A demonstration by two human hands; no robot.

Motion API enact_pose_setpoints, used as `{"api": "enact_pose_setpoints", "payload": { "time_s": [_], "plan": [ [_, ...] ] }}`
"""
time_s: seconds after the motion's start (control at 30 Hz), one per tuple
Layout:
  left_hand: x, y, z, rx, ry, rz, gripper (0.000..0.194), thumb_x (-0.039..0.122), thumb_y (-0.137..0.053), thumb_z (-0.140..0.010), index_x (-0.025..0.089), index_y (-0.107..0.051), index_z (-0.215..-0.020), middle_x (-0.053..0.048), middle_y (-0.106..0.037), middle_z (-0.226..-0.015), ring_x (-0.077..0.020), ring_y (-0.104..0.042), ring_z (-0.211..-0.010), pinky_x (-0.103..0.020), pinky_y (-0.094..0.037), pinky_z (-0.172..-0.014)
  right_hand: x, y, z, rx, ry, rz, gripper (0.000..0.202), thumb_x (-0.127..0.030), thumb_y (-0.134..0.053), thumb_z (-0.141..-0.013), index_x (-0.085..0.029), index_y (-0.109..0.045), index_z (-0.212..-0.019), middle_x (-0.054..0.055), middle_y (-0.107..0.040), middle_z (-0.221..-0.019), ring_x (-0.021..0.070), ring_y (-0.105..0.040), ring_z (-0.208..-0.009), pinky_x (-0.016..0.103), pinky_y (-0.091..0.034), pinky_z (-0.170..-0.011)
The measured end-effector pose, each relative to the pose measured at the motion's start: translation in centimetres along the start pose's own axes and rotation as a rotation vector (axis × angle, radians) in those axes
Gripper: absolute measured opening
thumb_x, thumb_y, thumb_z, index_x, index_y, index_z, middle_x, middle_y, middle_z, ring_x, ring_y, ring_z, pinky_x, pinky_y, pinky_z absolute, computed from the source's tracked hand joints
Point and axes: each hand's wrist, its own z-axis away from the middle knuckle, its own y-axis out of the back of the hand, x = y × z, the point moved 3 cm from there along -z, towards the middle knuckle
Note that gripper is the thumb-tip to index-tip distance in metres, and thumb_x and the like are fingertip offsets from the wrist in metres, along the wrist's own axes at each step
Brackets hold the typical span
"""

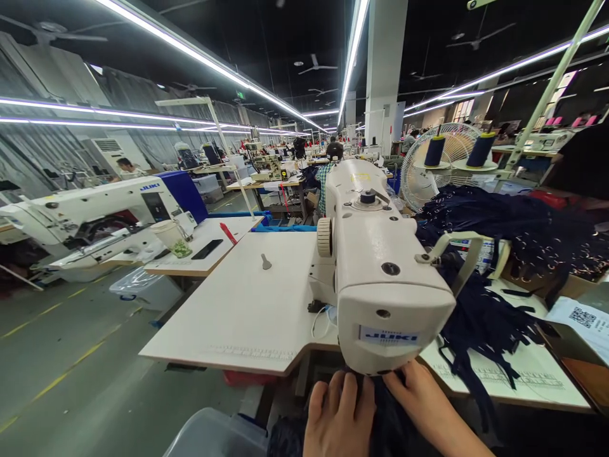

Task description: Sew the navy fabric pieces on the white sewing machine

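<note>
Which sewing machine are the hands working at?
The cream Juki sewing machine in the middle; the left hand and right hand press dark fabric under it. The other Juki machine sits unattended, far left.

Glossy cream sewing machine [380, 266]; matt navy cloth [480, 317]

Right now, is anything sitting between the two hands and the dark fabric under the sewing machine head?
Nothing visible is. The left hand and right hand both rest directly on the dark fabric, just below the front of the sewing machine. The machine head hides the needle area, so what lies beneath it cannot be seen.
</note>
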Motion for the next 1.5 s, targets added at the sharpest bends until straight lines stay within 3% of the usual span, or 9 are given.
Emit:
{"api": "enact_pose_setpoints", "payload": {
  "time_s": [0.3, 0.5, 0.6, 0.77, 0.97, 1.23, 1.5],
  "plan": [
    [0.4, 0.1, -0.6, 0.023, 0.023, 0.024, 0.05, 0.038, -0.02, -0.104, 0.028, -0.067, -0.093, 0.003, -0.068, -0.087, -0.0139, -0.06, -0.089, -0.035, -0.034, -0.085, -0.2, 0.4, 0.0, -0.017, -0.036, -0.036, 0.018, -0.035, -0.046, -0.088, -0.021, -0.055, -0.092, 0.005, -0.072, -0.079, 0.024, -0.068, -0.075, 0.031, -0.051, -0.069],
    [1.2, 0.2, -0.5, 0.073, -0.021, 0.036, 0.072, 0.062, -0.008, -0.098, 0.024, -0.069, -0.097, 0.0, -0.069, -0.087, -0.0183, -0.061, -0.09, -0.037, -0.035, -0.085, 0.0, 0.6, 0.2, -0.021, -0.063, -0.102, 0.018, -0.037, -0.045, -0.093, -0.02, -0.054, -0.092, 0.004, -0.068, -0.082, 0.0221, -0.065, -0.079, 0.03, -0.05, -0.074],
    [1.1, 0.3, -0.2, 0.03, -0.045, 0.009, 0.068, 0.07, -0.019, -0.094, 0.024, -0.069, -0.099, 0.0, -0.07, -0.089, -0.0185, -0.061, -0.09, -0.037, -0.034, -0.086, -0.1, 0.7, 0.3, -0.009, -0.064, -0.093, 0.02, -0.038, -0.045, -0.094, -0.021, -0.053, -0.093, 0.004, -0.066, -0.083, 0.0222, -0.064, -0.082, 0.031, -0.049, -0.077],
    [-0.3, 0.6, 0.2, -0.05, -0.11, 0.007, 0.047, 0.049, -0.028, -0.1, 0.027, -0.069, -0.106, 0.001, -0.072, -0.097, -0.0162, -0.061, -0.094, -0.037, -0.035, -0.086, -0.7, 0.2, 1.0, -0.034, -0.063, -0.178, 0.022, -0.04, -0.045, -0.094, -0.021, -0.051, -0.104, 0.007, -0.067, -0.097, 0.0229, -0.064, -0.102, 0.031, -0.048, -0.09],
    [0.2, 0.4, 0.8, 0.113, -0.217, 0.115, 0.037, 0.019, -0.033, -0.102, 0.024, -0.069, -0.105, 0.008, -0.073, -0.102, -0.0076, -0.06, -0.097, -0.027, -0.041, -0.083, -0.9, -0.3, 1.7, 0.041, -0.061, -0.172, 0.018, -0.04, -0.049, -0.088, -0.022, -0.05, -0.09, 0.004, -0.063, -0.086, 0.0194, -0.064, -0.084, 0.028, -0.051, -0.081],
    [1.4, 0.8, 0.9, 0.083, -0.061, 0.035, 0.036, 0.023, -0.032, -0.103, 0.026, -0.068, -0.101, 0.009, -0.074, -0.095, -0.0067, -0.063, -0.091, -0.031, -0.036, -0.082, -0.8, 0.4, 1.2, 0.026, -0.11, 0.018, 0.021, -0.042, -0.04, -0.09, -0.023, -0.046, -0.096, 0.002, -0.058, -0.08, 0.0215, -0.062, -0.078, 0.032, -0.048, -0.073],
    [1.2, 0.2, 1.1, 0.04, -0.092, 0.018, 0.036, 0.023, -0.031, -0.102, 0.023, -0.067, -0.109, 0.006, -0.074, -0.103, -0.0081, -0.061, -0.098, -0.033, -0.036, -0.085, -0.3, 0.3, 0.8, 0.008, -0.119, 0.069, 0.018, -0.039, -0.039, -0.089, -0.023, -0.047, -0.094, 0.008, -0.068, -0.09, 0.0263, -0.065, -0.085, 0.038, -0.046, -0.075]
  ]
}}
